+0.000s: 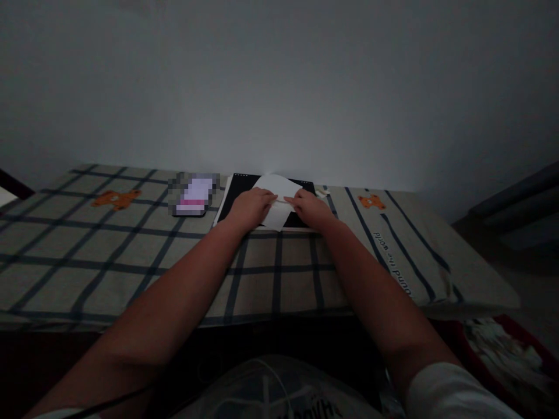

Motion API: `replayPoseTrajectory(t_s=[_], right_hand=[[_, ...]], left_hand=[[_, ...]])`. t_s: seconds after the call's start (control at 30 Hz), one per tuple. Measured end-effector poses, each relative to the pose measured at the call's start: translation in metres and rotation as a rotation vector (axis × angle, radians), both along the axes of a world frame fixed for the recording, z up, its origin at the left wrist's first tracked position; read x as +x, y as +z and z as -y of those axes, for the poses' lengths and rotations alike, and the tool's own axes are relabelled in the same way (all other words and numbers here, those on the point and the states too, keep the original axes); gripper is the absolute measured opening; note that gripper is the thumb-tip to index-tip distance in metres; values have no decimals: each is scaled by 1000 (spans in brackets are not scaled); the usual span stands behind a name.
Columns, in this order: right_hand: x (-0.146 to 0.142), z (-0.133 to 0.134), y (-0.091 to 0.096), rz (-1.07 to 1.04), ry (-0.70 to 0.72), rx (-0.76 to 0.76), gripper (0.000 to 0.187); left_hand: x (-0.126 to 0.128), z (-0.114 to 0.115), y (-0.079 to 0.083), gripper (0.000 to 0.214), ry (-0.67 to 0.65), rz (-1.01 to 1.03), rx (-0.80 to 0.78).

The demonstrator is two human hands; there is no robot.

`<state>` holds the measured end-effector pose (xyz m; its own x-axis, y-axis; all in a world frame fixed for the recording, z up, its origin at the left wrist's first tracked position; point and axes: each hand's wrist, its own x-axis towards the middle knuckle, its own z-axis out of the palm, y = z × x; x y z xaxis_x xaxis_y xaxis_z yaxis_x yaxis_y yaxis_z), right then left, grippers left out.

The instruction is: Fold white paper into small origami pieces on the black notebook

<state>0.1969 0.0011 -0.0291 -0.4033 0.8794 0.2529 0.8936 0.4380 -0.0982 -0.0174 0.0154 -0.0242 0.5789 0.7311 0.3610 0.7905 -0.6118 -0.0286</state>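
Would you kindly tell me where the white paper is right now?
In the head view, the white paper lies near the centre on the black sheet, between the left hand and the right hand, whose fingertips touch it.

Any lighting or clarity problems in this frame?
Head view: dim overall, nearly black below the front of the tablecloth; head view: coarse pixel blocks cover the phone; head view: the white paper stands out without obvious glare.
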Motion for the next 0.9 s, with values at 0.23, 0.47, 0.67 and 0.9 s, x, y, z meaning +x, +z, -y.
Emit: replayPoseTrajectory(t_s=[0.23,0.47,0.67,0.9], right_hand=[[6,-10,-4,-127,-26,39,25],[5,-11,-1,-150,-86,6,14],[9,-14,-2,-150,2,-13,14],[17,-14,2,-112,75,-51,14]], left_hand=[[-7,-11,-3,36,65,101,-95],[-14,-19,-4,33,-18,98,-124],[-22,-28,-8,33,-153,93,-115],[-29,-28,-4,32,-190,112,-172]])
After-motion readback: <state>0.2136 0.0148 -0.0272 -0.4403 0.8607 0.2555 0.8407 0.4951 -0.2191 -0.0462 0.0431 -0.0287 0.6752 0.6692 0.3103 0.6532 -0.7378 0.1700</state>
